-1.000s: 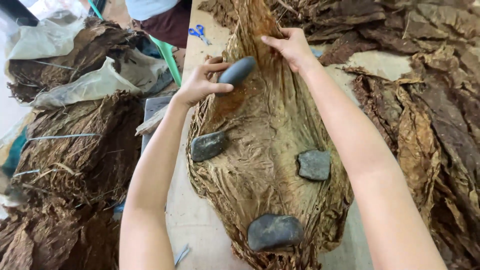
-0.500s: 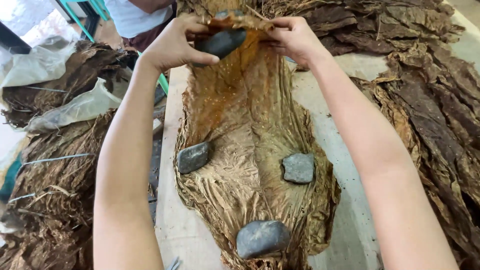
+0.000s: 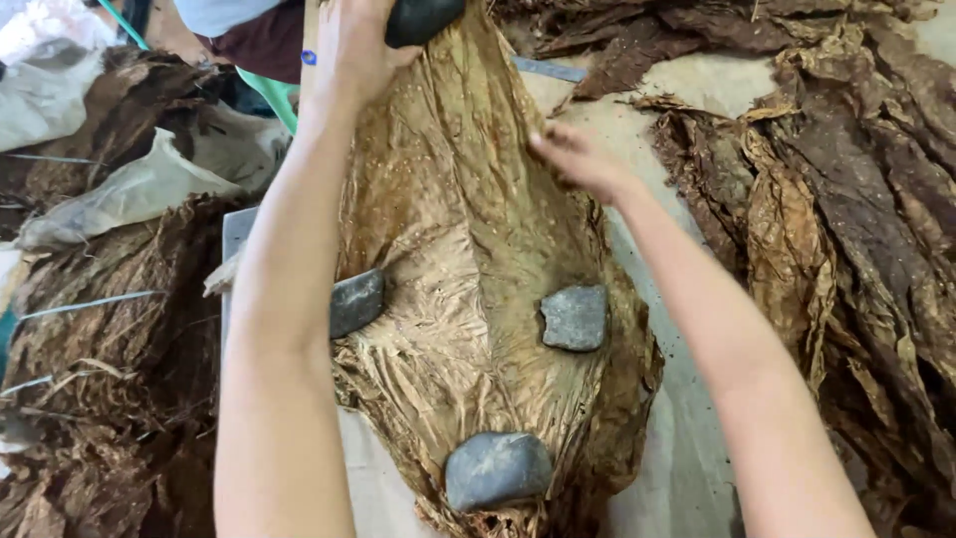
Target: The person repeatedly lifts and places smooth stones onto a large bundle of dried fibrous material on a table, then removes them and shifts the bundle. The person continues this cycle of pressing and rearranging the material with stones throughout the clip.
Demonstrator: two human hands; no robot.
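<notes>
1. A dark stone [image 3: 423,18] is gripped in the left hand [image 3: 358,45] at the far tip of the spread leaf stack [image 3: 468,299], with the fingers curled over the stone's near side.
2. The right hand [image 3: 578,159] is laid flat on the leaf, nearer than the left hand and to its right; its fingers are extended and nothing is held in it.
3. Three grey stones are set on the stack nearer than both hands: one [image 3: 356,302] beside the left forearm, one [image 3: 575,317] below the right hand, and one [image 3: 496,468] at the near end.
4. The stack rests on the worktop [image 3: 687,90]; darker leaves [image 3: 846,199] are piled to the right of the right hand and more [image 3: 110,349] to the left of the left arm.
5. The step is judged to be weighting the far tip: the stone is best lowered squarely on the midrib, while the leaf is kept smoothed and taut by the right hand so that no crease is trapped.
6. Compared with half a second ago, the right hand has been drawn back from the tip to the middle right of the leaf, and the stone is held by the left hand alone.
</notes>
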